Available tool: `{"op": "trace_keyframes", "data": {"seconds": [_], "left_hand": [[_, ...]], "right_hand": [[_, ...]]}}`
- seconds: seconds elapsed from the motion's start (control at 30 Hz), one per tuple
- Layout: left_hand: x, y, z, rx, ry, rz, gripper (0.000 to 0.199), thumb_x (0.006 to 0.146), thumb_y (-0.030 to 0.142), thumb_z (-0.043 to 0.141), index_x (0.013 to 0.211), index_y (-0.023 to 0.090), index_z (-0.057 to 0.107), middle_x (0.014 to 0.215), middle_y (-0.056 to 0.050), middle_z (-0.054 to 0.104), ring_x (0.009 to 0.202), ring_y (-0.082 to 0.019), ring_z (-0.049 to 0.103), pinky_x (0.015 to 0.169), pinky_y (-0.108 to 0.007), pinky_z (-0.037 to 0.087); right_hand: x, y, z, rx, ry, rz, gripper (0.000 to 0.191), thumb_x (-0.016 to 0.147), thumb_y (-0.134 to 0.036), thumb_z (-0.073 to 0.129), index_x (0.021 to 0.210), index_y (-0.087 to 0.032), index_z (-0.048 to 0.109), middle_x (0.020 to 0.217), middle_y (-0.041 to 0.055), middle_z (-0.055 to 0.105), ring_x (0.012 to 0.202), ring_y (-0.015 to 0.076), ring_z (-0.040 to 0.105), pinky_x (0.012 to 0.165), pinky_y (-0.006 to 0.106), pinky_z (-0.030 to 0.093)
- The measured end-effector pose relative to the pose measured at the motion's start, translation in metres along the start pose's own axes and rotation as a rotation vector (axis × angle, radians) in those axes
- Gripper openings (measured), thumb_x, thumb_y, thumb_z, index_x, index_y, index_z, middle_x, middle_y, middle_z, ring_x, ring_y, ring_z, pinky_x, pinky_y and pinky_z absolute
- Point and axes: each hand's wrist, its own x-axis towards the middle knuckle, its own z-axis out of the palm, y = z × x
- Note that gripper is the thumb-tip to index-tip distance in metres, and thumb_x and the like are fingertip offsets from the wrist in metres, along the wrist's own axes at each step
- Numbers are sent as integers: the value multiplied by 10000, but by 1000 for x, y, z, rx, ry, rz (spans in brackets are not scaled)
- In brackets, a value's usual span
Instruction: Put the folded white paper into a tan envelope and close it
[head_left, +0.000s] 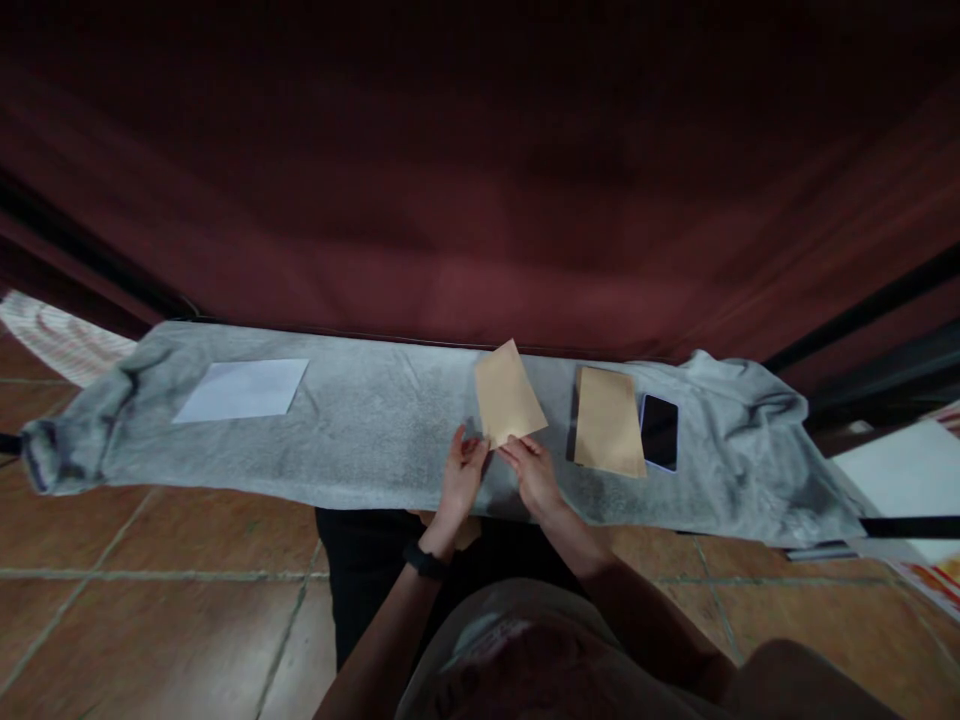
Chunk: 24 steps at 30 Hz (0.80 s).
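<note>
A tan paper envelope or sheet (510, 395) is held tilted over the grey cloth, its near edge pinched by both hands. My left hand (462, 475) grips its lower left corner, thumb and fingers together. My right hand (534, 474) has its fingertips closed on the near edge, a little to the right. To the right lies a stack of similar tan paper pieces (609, 420). Beside that stack rests a phone with a dark screen (660, 432). White paper (241, 390) lies flat toward the left end of the cloth.
The grey cloth (360, 430) covers a long narrow surface and bunches at both ends. Behind it hangs a dark red curtain (450, 220). Dark bars run at both sides. A white panel (907, 480) stands at the right, above the tiled floor (187, 620).
</note>
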Motion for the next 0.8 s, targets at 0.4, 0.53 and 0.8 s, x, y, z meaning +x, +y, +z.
{"op": "trace_keyframes", "data": {"seconds": [0.4, 0.53, 0.8], "left_hand": [[23, -23, -30, 557, -59, 65, 576, 874, 184, 573, 1445, 122, 530, 711, -2, 677, 630, -182, 635, 658, -297, 515], [18, -17, -38, 958, -22, 142, 532, 943, 195, 527, 1472, 147, 529, 902, -92, 739, 840, -254, 713, 790, -355, 542], [-3, -43, -28, 1219, -106, 711, 448, 1030, 216, 418, 1445, 138, 565, 1462, -183, 588, 1391, -312, 528, 1151, -489, 435]], "right_hand": [[-33, 4, -27, -185, -492, 324, 468, 1003, -516, 493, 1081, -140, 760, 1096, 172, 794, 956, 285, 786, 859, 448, 649], [-8, -14, -31, -617, -521, -85, 475, 1067, -460, 388, 1250, -187, 731, 1238, 126, 760, 1070, 270, 755, 943, 443, 620], [76, -4, -9, -1360, -741, -678, 471, 1074, -346, 468, 1541, -291, 485, 1652, 8, 397, 1533, 226, 368, 1297, 484, 236]]}}
